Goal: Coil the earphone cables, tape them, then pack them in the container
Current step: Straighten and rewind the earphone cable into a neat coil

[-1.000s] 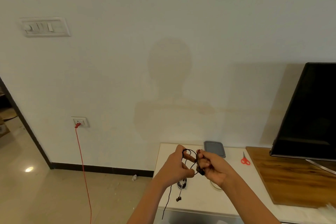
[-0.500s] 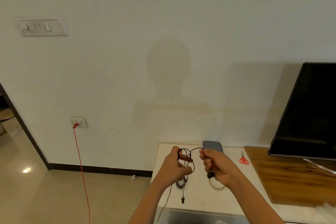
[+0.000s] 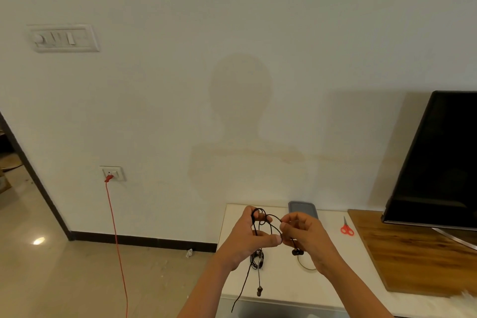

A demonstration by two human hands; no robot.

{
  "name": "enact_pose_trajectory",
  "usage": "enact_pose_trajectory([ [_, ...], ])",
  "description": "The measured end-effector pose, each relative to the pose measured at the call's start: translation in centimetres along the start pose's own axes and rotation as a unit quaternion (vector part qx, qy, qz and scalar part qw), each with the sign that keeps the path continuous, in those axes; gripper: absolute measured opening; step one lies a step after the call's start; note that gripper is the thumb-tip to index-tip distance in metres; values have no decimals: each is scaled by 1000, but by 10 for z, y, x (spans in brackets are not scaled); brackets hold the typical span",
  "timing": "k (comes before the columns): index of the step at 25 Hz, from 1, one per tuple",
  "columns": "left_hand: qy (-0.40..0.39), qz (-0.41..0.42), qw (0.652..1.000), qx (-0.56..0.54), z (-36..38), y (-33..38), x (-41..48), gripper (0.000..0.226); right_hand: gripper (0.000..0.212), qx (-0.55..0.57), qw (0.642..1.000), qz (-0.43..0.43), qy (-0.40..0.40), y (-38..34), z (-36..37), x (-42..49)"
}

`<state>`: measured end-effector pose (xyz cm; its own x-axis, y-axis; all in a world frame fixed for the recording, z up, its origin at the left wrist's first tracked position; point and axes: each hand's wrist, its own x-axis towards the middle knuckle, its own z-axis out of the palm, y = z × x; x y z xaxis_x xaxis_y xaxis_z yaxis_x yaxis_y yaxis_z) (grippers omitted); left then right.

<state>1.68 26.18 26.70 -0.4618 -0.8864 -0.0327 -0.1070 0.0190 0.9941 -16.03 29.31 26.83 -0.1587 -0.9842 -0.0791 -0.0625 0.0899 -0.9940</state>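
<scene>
The left hand (image 3: 247, 237) is curled, with loops of a black earphone cable (image 3: 269, 224) wound round its raised fingers and its thumb stretched toward the other hand. The right hand (image 3: 308, 236) is just beside it, almost touching the thumb tip, and pinches the same cable between thumb and forefinger; its other fingers are loosely bent. The strand arches from one hand to the other. A black earbud (image 3: 296, 252) dangles just under the right hand, and the cable's loose end hangs below the left wrist, past the table edge.

Beneath the left hand a second earphone (image 3: 259, 262) lies bundled on the white table (image 3: 284, 289), its plug end trailing toward the person. Under the right hand lies a pale ring (image 3: 305, 266), partly hidden by the wrist. Just beyond the right hand's fingers, against the wall, sits the grey container (image 3: 302, 208). Red scissors (image 3: 346, 228) lie to the right of the right hand, near a wooden board (image 3: 413, 253) that bears a dark screen (image 3: 444, 162). Far to the left of the left hand, a red cord (image 3: 116, 240) drops from a wall socket (image 3: 112, 173).
</scene>
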Motion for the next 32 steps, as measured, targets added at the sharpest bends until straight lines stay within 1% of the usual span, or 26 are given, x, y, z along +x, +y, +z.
enact_pose_trajectory([
  [3, -8, -1, 1000, 10, 0, 0, -1, 61, 5, -11, 999, -35, 15, -4, 0, 3],
  [5, -8, -2, 1000, 15, 2, 1, -1, 64, 7, -40, 998, -41, 5, -6, 1, 4],
  [7, -8, 0, 1000, 23, 5, 3, -2, 63, 9, -47, 998, -35, -20, -6, 3, 5],
  [9, -6, 1, 1000, 30, 7, 6, -3, 60, 18, -60, 997, -25, -41, -6, 4, 4],
  [11, 3, 0, 999, 40, 8, 7, -3, 60, 23, -59, 997, -17, -41, -7, 5, 1],
  [13, 16, 6, 998, 56, 9, 7, -3, 61, 14, -42, 998, -18, -43, -8, 7, -5],
  [14, 21, 10, 998, 59, 9, 7, -3, 60, 9, -53, 997, -29, -47, -9, 8, -7],
  [17, 23, 21, 998, 59, 11, 6, -2, 57, 8, -134, 988, -66, -34, -6, 10, -8],
  [19, 19, 23, 998, 54, 12, 7, -4, 52, 10, -133, 989, -69, -14, -6, 9, -6],
  [21, 29, 19, 999, 38, 12, 7, -4, 42, 14, -113, 991, -71, -9, -6, 5, -4],
  [24, 82, 14, 996, 12, 12, 8, -2, 12, 17, -92, 992, -77, -32, -7, 2, -5],
  [25, 97, 12, 995, 7, 12, 7, -1, 10, 17, -90, 992, -77, -37, -7, 3, -6],
  [28, 121, 19, 992, 9, 12, 5, 1, 18, 14, -79, 994, -54, -60, -11, 3, -7],
  [29, 128, 27, 991, 25, 12, 4, 1, 21, 10, -65, 995, -30, -68, -15, 3, -8],
  [30, 134, 38, 989, 45, 11, 3, 1, 24, 13, -46, 996, 1, -74, -18, 4, -9],
  [32, 143, 65, 984, 90, 10, 1, 1, 26, 33, -14, 995, 64, -71, -22, 5, -8],
])
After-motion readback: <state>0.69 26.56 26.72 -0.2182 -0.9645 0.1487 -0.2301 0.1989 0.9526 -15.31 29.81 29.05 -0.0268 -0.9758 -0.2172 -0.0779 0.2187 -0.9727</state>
